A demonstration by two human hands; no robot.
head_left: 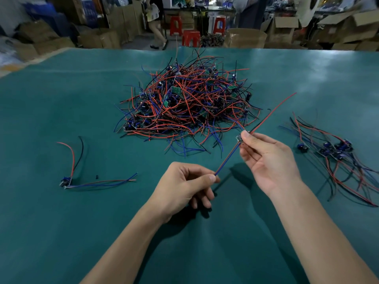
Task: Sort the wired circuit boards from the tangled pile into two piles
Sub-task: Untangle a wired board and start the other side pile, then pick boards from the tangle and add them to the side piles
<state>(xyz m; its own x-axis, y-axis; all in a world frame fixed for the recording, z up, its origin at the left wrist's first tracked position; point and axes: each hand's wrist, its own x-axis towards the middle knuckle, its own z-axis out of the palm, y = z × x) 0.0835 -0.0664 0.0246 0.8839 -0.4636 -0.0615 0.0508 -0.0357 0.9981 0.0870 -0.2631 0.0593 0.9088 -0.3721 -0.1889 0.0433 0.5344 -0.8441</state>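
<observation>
My right hand point(266, 158) pinches a small board point(239, 138) above the surface point(61, 232); my left hand point(184, 185) pinches its blue-red lead point(227, 158). I should keep the lead taut, read the type, then lay it on the matching pile: right pile point(336, 150) or left pile point(67, 180), clear of the tangled pile point(184, 103).

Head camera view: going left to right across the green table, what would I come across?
Small left pile → left hand pinching the wire ends → right hand holding a wired board → larger right pile. The big tangled pile sits farther back, mid-table.

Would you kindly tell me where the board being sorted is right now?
In the head view it is right of centre, pinched in the right hand just below the tangled pile; the left hand holds its blue-red wires' end.
</observation>
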